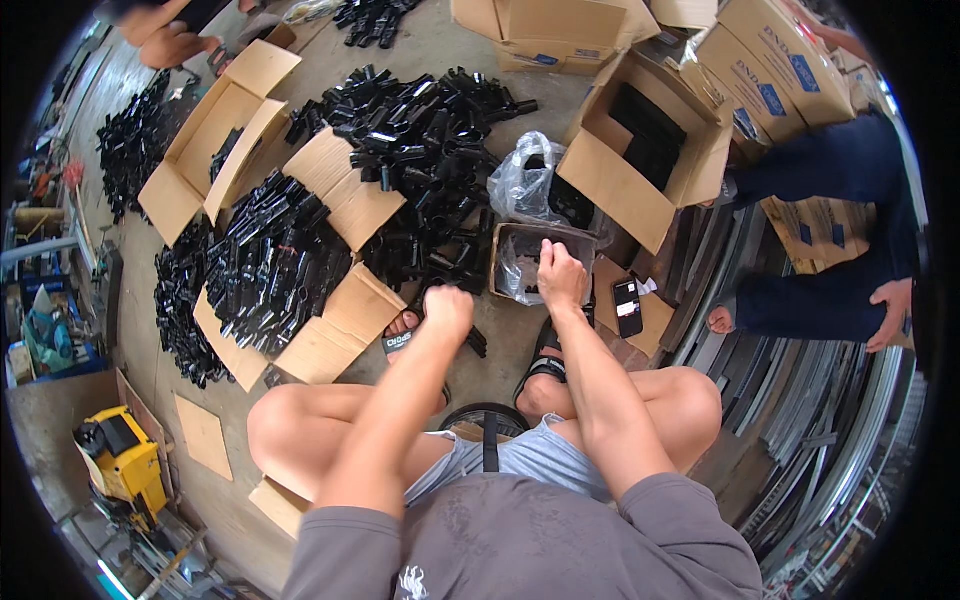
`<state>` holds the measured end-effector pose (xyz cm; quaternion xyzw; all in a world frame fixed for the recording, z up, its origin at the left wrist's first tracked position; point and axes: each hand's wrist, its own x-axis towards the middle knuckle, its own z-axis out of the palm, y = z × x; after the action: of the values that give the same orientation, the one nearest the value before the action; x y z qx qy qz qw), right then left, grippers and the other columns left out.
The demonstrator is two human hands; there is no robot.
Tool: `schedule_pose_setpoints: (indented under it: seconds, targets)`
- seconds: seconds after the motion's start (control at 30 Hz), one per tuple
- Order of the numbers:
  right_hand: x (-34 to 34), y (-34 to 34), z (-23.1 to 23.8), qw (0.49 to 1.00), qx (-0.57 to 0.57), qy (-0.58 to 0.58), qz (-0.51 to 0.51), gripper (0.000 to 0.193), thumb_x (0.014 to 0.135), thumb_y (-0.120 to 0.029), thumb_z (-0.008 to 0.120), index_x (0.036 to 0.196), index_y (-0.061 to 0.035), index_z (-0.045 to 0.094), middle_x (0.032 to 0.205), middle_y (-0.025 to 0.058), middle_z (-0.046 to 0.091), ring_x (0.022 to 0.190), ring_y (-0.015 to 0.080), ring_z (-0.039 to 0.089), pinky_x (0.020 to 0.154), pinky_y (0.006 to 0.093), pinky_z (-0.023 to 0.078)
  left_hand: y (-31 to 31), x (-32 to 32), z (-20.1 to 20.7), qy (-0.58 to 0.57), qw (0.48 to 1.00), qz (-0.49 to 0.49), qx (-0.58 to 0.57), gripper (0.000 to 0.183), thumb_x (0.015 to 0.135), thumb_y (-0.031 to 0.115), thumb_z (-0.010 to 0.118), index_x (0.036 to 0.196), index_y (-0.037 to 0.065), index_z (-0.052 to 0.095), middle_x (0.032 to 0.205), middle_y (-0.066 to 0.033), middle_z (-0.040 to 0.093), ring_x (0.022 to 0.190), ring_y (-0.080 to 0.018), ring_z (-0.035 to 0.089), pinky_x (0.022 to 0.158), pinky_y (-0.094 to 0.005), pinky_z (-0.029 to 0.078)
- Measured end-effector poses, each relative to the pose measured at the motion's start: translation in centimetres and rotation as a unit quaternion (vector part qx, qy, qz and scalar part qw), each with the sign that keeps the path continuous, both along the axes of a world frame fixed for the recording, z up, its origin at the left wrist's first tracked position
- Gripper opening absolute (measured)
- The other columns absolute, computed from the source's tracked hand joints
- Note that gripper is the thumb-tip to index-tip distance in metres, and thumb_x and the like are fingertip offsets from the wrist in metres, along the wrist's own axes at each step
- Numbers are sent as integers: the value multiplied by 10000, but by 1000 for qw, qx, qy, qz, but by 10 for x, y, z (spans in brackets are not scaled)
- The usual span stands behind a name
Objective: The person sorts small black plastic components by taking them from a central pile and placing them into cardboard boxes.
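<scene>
My left hand (449, 309) is curled into a fist beside the heap of glossy black tube-like parts (425, 130); whatever it may hold is hidden. Just below its knuckles, a few black pieces (476, 341) show near the floor. My right hand (563, 274) hovers over the right side of a small cardboard box (494, 262) lined with clear plastic (517, 272). Its fingers are closed together, and I cannot make out anything in them. Small dark pieces appear inside the liner. Behind that box sits a clear plastic bag (522, 185) with black items next to it.
An open carton (648, 215) holding black parts stands at the right, near a phone (628, 306) on cardboard. Another person's dark-trousered legs (830, 165) are beyond metal bars (770, 400). More black parts (270, 265) lie on cardboard at left, by an open carton (190, 160).
</scene>
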<state>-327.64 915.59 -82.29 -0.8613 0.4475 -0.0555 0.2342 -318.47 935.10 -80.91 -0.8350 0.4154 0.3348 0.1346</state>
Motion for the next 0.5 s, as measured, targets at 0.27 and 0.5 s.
schedule_pose_setpoints:
  seconds: [0.27, 0.5]
  targets:
    - [-10, 1, 11, 999, 23, -30, 10, 436, 1047, -436, 456, 909, -66, 640, 910, 232, 719, 872, 489, 674, 774, 588, 524, 31, -89, -75, -21, 990, 74, -118, 214, 878, 93, 655, 1090, 125, 664, 1079, -162, 627, 966, -337, 712, 771, -441, 607]
    - [2, 16, 44, 997, 43, -67, 18, 427, 1046, -428, 460, 908, -62, 632, 924, 240, 710, 890, 496, 664, 778, 590, 518, 30, -76, -60, 77, 989, 112, -62, 325, 768, 92, 765, 1083, 53, 696, 1137, -211, 673, 1040, -403, 699, 889, -458, 592]
